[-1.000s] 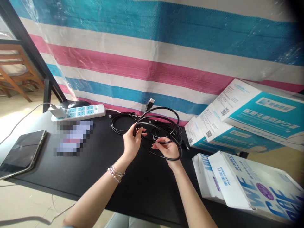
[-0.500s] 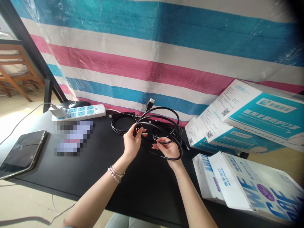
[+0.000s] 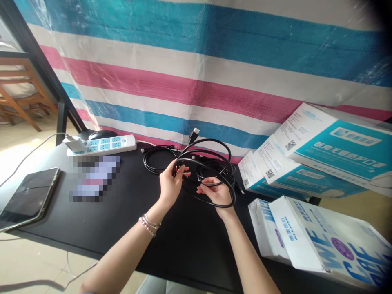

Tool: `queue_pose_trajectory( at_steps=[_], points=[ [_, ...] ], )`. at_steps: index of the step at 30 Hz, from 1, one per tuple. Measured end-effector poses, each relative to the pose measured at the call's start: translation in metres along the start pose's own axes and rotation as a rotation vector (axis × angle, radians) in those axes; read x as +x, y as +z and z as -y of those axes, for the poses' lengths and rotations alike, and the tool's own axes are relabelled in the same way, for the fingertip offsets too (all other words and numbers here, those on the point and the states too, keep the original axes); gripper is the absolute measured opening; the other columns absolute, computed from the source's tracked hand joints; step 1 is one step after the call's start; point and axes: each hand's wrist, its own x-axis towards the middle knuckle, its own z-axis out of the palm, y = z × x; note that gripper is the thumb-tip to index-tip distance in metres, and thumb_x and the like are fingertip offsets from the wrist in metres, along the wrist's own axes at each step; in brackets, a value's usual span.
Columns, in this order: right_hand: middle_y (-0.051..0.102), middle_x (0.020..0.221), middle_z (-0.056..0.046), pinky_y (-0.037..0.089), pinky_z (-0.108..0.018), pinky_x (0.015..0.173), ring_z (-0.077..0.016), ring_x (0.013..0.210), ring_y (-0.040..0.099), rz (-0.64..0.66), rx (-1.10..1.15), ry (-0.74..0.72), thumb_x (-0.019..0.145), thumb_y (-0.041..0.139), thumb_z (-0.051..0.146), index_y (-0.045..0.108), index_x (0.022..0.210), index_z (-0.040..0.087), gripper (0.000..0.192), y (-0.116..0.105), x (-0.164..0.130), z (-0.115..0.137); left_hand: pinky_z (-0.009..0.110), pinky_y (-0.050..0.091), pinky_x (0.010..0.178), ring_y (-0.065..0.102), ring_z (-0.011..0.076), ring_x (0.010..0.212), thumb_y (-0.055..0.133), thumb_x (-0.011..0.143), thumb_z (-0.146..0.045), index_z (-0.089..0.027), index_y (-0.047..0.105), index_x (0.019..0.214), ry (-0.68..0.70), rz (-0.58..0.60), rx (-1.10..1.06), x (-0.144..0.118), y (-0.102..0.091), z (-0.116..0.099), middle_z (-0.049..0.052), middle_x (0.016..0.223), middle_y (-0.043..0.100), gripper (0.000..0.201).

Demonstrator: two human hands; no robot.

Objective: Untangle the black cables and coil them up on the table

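Loops of a thick black cable (image 3: 211, 152) arch between my two hands above the table. My left hand (image 3: 170, 184), with bracelets at the wrist, is closed around the gathered loops on their left side. My right hand (image 3: 217, 192) pinches a strand of the same cable between thumb and fingers, and one loop passes round beside its wrist. A black connector with a metal plug (image 3: 194, 134) sticks up behind the loops. Beyond my left hand lies a coiled thinner black cable (image 3: 154, 159). More dark coils (image 3: 228, 169) rest behind my right hand, partly hidden by the loops.
A white power strip (image 3: 114, 143) with a charger (image 3: 73, 143) lies at the back left. A tablet (image 3: 30, 196) and a pixelated phone-like object (image 3: 98, 177) are on the black table (image 3: 122, 228). Mask boxes (image 3: 346, 143) and white cartons (image 3: 330, 237) stand at the right. A striped sheet (image 3: 190, 81) hangs behind.
Almost nothing differs. Both hands keep their hold on the cable, and the loop near my right hand sits very slightly lower.
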Motion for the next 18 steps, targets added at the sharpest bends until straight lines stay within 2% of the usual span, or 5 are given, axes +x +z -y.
queue_pose_trajectory(
  at_steps=[7,18],
  points=[
    [0.069,0.065,-0.005,0.055,-0.032,0.063,-0.0205,0.059,0.069,0.035,-0.015,-0.033,0.067,0.07,0.036,0.058,0.079,0.017,0.025,-0.0022,-0.0005,0.0018,0.022,0.051,0.051,0.069,0.0205,0.064,0.057,0.077,-0.041,-0.014,0.056,0.096,-0.04,0.003,-0.04,0.0009,-0.0005,0.0011,0.008,0.079,0.07,0.033],
    [0.069,0.064,-0.005,0.055,-0.034,0.064,-0.0215,0.059,0.069,0.025,-0.017,-0.031,0.065,0.071,0.04,0.059,0.075,0.017,0.028,-0.0039,0.0005,-0.0023,0.022,0.052,0.052,0.069,0.0209,0.065,0.057,0.077,-0.042,-0.013,0.057,0.096,-0.034,0.013,-0.039,-0.0001,-0.0007,0.0,0.009,0.08,0.07,0.034]
  ],
)
